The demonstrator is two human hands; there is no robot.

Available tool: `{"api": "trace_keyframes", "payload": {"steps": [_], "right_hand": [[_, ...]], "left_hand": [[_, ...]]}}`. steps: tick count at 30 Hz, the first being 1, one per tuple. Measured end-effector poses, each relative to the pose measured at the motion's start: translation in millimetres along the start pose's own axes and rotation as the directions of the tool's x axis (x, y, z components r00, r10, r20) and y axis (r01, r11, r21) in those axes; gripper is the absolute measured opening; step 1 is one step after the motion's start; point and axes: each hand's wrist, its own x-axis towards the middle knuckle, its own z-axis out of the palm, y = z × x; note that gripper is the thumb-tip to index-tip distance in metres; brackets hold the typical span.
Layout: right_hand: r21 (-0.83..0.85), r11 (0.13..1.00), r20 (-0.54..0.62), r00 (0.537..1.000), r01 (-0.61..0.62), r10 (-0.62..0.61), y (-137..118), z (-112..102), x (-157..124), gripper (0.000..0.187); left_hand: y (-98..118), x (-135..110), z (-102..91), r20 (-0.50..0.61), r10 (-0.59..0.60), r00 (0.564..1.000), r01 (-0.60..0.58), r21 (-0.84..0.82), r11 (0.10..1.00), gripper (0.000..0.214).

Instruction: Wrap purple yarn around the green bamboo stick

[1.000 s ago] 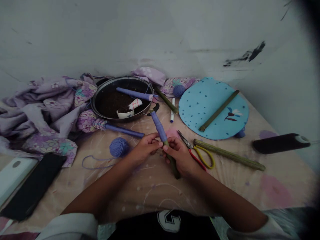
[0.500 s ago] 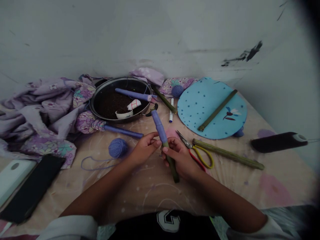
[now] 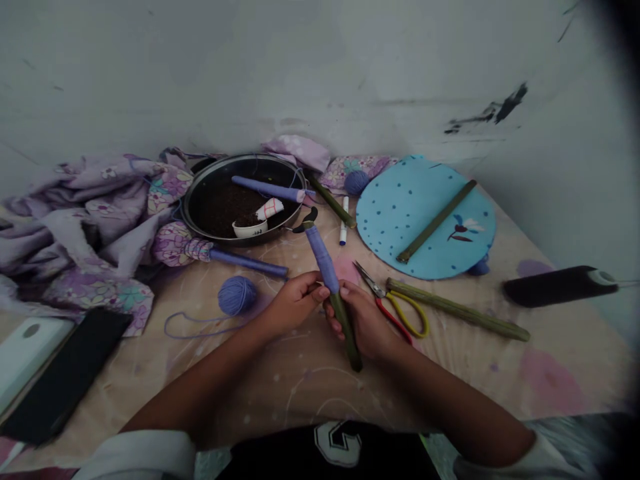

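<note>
Seen from the head camera, both forearms come in from the lower corners and angle together above a cream sheet (image 3: 450, 380) blotched with pink. The right hand (image 3: 364, 320) curls closed around the bare green lower part of a bamboo stick bound in purple yarn (image 3: 326, 267), which tilts with its wrapped end up and away from the body. The left hand (image 3: 293, 303) is just beside the stick, its fingers bunched, their tips (image 3: 314, 293) at the yarn-bound part; whether they pinch anything, I cannot tell.

Near the left hand lie a ball of purple yarn (image 3: 237, 296) and a second yarn-wrapped stick (image 3: 247, 263). Near the right hand are pliers with red and yellow handles (image 3: 393, 313) and a long bamboo stick (image 3: 457, 310). Farther ahead are a black pan of dark soil (image 3: 197, 200), a white marker (image 3: 343, 220), and a blue dotted paper disc (image 3: 425, 233) bearing a bamboo strip (image 3: 437, 220).

A white letter, apparently a G, shows on the black shirt (image 3: 338, 443). Dark marks on a white cup (image 3: 250, 231) are too small to read.
</note>
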Motion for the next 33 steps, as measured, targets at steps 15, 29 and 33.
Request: {"api": "trace_keyframes", "payload": {"steps": [15,29,33], "right_hand": [[0.067,0.984,0.054,0.985,-0.167,0.164,3.2,-1.9,2.3,0.025],[0.039,0.979,0.108,0.975,-0.200,0.195,2.6,-2.5,1.1,0.025],[0.060,0.976,0.166,0.966,-0.208,0.196,3.0,-5.1,2.2,0.028]], "left_hand": [[-2.2,-0.5,-1.0,0.046,-0.034,0.998,0.035,-0.031,0.999,0.036],[-2.6,-1.6,-3.9,0.066,0.011,0.998,-0.014,0.051,0.999,0.039],[-1.9,-2.5,-3.5,0.011,0.028,1.000,-0.029,0.073,0.997,0.039]]}}
